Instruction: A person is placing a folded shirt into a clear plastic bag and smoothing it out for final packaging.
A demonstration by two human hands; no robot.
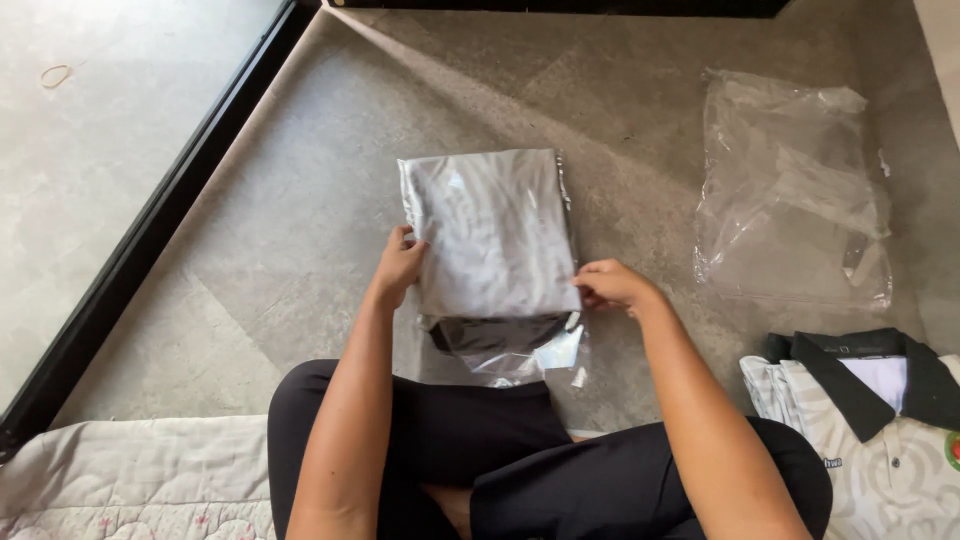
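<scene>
A home floor: grey tiled floor [300, 200], a quilted mat [120, 470], a black sliding-door track [150, 230] and a folded collared shirt [880, 420].

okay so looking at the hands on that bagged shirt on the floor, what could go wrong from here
1. The bag's open end lies loose near the knees, with a dark part of the shirt showing there; it could slide back out or bunch.
2. The left hand and right hand grip only the edges, so the thin plastic might stretch or tear.
3. The empty bags lie loose on the bare floor and may pick up grit.
</scene>
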